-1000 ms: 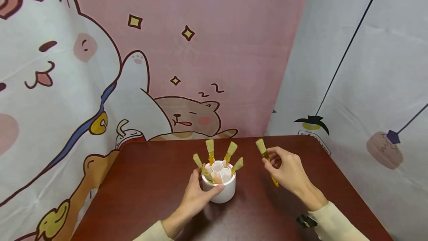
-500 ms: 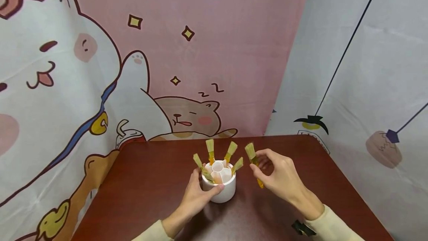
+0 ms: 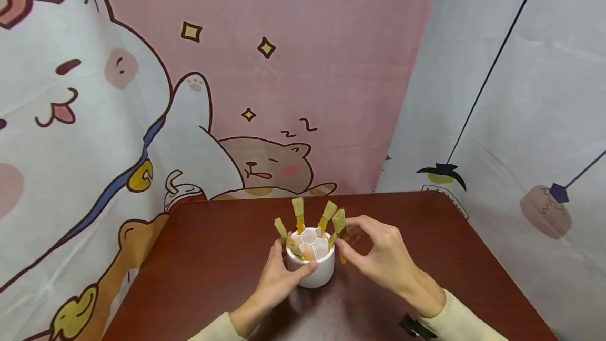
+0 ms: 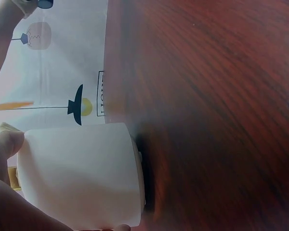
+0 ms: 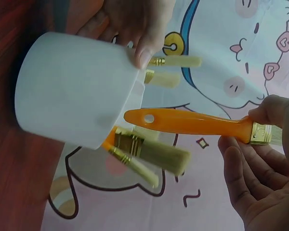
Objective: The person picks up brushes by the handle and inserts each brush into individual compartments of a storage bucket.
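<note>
A round white holder (image 3: 314, 272) with several compartments stands on the table. My left hand (image 3: 276, 272) grips it from the left, thumb across its near side. Several brushes with pale bristles stand in it, bristles up, such as the brush (image 3: 298, 209) at the back. In my right hand (image 3: 383, 257) is another paintbrush (image 5: 188, 121), pinched near its metal band with the orange handle pointing down. In the right wrist view, the handle's holed end is right by the holder's rim. The left wrist view shows the holder's smooth side (image 4: 82, 173) close up.
The dark red-brown table (image 3: 213, 257) reaches back to a wall hanging (image 3: 331, 67) with cartoon cats. A black object (image 3: 415, 328) shows at the right sleeve. Pale hanging fabric (image 3: 497, 93) borders the table's right side.
My right hand has moved left with the paintbrush, from well right of the holder to its right rim. The left hand and the holder have stayed in place.
</note>
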`<control>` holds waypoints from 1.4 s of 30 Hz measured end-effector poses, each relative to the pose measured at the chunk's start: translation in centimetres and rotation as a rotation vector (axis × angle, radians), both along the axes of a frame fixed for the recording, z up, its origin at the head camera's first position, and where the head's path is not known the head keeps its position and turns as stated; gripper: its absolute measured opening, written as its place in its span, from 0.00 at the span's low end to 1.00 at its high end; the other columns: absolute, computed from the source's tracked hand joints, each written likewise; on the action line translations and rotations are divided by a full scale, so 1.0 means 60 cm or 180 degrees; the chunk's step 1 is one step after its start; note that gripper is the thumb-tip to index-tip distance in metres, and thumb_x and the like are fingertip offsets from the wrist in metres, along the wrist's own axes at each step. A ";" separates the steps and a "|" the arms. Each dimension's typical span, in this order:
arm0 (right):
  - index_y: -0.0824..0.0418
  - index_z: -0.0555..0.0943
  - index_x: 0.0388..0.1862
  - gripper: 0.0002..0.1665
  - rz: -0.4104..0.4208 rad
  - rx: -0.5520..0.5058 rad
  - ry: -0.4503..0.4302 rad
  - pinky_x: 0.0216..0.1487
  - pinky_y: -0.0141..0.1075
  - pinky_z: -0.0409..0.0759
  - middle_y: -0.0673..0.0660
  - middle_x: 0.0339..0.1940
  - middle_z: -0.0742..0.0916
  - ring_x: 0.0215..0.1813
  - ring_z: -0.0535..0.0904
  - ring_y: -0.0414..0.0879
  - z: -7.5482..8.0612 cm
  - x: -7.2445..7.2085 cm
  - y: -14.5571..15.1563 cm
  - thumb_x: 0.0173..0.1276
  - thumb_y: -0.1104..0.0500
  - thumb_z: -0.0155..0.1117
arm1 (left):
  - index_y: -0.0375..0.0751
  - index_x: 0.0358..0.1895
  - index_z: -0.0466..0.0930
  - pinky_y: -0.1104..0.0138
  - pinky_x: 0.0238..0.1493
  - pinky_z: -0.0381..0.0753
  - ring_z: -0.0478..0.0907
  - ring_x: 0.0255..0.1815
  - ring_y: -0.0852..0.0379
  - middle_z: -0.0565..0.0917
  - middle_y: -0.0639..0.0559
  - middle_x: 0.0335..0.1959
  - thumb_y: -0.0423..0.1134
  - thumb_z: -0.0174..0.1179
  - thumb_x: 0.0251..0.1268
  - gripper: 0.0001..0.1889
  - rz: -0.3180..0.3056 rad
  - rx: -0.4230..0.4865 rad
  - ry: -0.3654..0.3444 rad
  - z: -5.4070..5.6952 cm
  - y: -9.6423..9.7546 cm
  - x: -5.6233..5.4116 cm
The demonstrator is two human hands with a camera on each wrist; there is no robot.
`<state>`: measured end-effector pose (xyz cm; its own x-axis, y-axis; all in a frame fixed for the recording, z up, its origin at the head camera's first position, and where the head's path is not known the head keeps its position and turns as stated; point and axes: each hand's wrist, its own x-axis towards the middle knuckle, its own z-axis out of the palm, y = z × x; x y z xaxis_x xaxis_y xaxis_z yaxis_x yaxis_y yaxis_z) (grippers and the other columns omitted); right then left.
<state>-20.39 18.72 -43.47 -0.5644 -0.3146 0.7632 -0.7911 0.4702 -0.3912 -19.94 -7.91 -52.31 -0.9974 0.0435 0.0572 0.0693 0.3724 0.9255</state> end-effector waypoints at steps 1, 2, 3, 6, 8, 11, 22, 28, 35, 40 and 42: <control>0.57 0.90 0.54 0.25 0.0021 -0.0005 0.0004 0.44 0.27 0.90 0.47 0.40 0.95 0.37 0.92 0.40 0.001 0.000 -0.004 0.60 0.69 0.89 | 0.37 0.86 0.68 0.35 0.82 0.76 0.80 0.80 0.38 0.81 0.37 0.79 0.54 0.87 0.63 0.54 0.0001 0.0008 0.0001 0.000 0.000 0.000; 0.57 0.90 0.54 0.25 0.0048 -0.0015 0.0003 0.44 0.28 0.90 0.48 0.40 0.95 0.37 0.92 0.41 0.002 0.000 -0.008 0.60 0.69 0.89 | 0.37 0.86 0.68 0.35 0.82 0.76 0.80 0.80 0.38 0.81 0.37 0.79 0.54 0.87 0.63 0.54 0.0005 0.0011 0.0004 0.000 0.000 0.000; 0.56 0.90 0.54 0.25 0.0075 -0.0025 0.0002 0.44 0.28 0.90 0.48 0.40 0.95 0.37 0.92 0.41 0.003 -0.001 -0.011 0.60 0.70 0.88 | 0.37 0.86 0.68 0.35 0.82 0.76 0.80 0.80 0.38 0.81 0.37 0.78 0.54 0.87 0.63 0.54 0.0008 0.0008 0.0007 0.000 0.000 0.000; 0.56 0.90 0.53 0.24 0.0120 -0.0058 0.0025 0.44 0.29 0.90 0.48 0.39 0.95 0.37 0.93 0.43 0.003 -0.003 -0.018 0.60 0.70 0.88 | 0.37 0.86 0.68 0.35 0.82 0.76 0.81 0.80 0.38 0.81 0.37 0.78 0.53 0.87 0.62 0.54 0.0005 -0.0003 0.0019 -0.001 0.000 0.000; 0.56 0.90 0.53 0.24 0.0135 -0.0083 0.0063 0.43 0.29 0.90 0.48 0.38 0.95 0.36 0.93 0.43 0.003 -0.004 -0.021 0.60 0.70 0.88 | 0.36 0.85 0.69 0.35 0.82 0.77 0.81 0.80 0.38 0.81 0.37 0.78 0.53 0.87 0.62 0.53 0.0000 -0.0007 0.0034 -0.002 0.000 0.000; 0.56 0.90 0.52 0.24 0.0178 -0.0105 0.0128 0.43 0.29 0.91 0.48 0.39 0.95 0.37 0.93 0.42 0.002 -0.009 -0.025 0.60 0.71 0.88 | 0.36 0.85 0.69 0.36 0.82 0.76 0.81 0.80 0.38 0.81 0.37 0.78 0.53 0.88 0.62 0.53 0.0002 0.0000 0.0047 -0.003 0.000 0.000; 0.60 0.89 0.55 0.26 0.0421 0.0028 0.0183 0.48 0.33 0.94 0.50 0.46 0.95 0.43 0.96 0.43 -0.030 -0.018 -0.044 0.60 0.74 0.89 | 0.38 0.84 0.69 0.36 0.81 0.77 0.81 0.79 0.39 0.80 0.37 0.77 0.53 0.87 0.63 0.52 -0.0009 0.0015 0.0057 0.000 -0.002 0.000; 0.60 0.89 0.56 0.28 0.0451 0.0141 0.0163 0.49 0.32 0.95 0.52 0.47 0.94 0.45 0.97 0.43 -0.049 -0.019 -0.050 0.60 0.75 0.88 | 0.38 0.85 0.69 0.37 0.80 0.77 0.80 0.80 0.39 0.80 0.37 0.78 0.54 0.87 0.64 0.52 -0.0028 0.0031 0.0044 -0.001 -0.002 0.001; 0.65 0.89 0.55 0.27 0.0528 0.0319 0.0220 0.46 0.30 0.94 0.52 0.46 0.95 0.42 0.97 0.43 -0.069 -0.026 -0.054 0.59 0.76 0.89 | 0.39 0.85 0.68 0.36 0.80 0.77 0.80 0.80 0.39 0.80 0.37 0.78 0.54 0.87 0.63 0.53 -0.0021 0.0002 0.0010 0.000 -0.004 0.000; 0.62 0.89 0.54 0.25 0.0544 0.0420 0.0205 0.46 0.27 0.93 0.53 0.43 0.95 0.42 0.97 0.43 -0.088 -0.032 -0.056 0.61 0.74 0.90 | 0.38 0.85 0.69 0.38 0.79 0.77 0.81 0.79 0.38 0.80 0.37 0.78 0.54 0.87 0.62 0.53 -0.0015 -0.0046 0.0010 0.000 -0.005 -0.001; 0.59 0.89 0.51 0.23 0.0492 0.0474 0.0199 0.46 0.25 0.91 0.52 0.43 0.95 0.42 0.96 0.41 -0.093 -0.033 -0.055 0.62 0.73 0.90 | 0.38 0.85 0.69 0.37 0.80 0.77 0.81 0.79 0.38 0.80 0.37 0.77 0.54 0.87 0.62 0.53 -0.0017 -0.0042 0.0014 0.000 -0.005 0.000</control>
<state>-22.40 15.42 -49.02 -0.4537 -0.5055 0.7339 -0.8788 0.3904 -0.2744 -19.97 -8.19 -52.32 -0.9969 0.0497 0.0609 0.0753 0.3842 0.9202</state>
